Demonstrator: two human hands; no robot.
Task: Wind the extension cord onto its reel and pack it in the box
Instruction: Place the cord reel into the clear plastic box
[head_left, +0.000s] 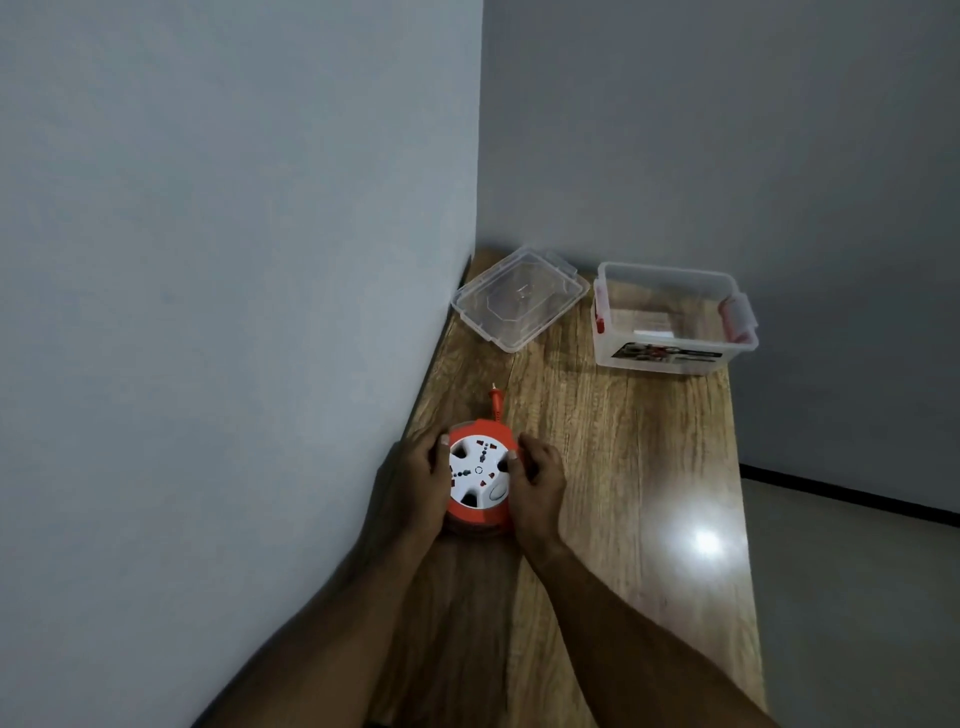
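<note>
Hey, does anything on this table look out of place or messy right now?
Nothing is spilled or damaged. The plug sticks out past the reel held in both hands, left and right. The lid lies askew beside the open box.

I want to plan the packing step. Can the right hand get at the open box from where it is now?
Probably yes. The right hand grips the cord reel, but the wooden tabletop between it and the clear box is bare, and the lid lies apart beside it.

Head view, steeply down, tabletop (623, 467) close
</note>
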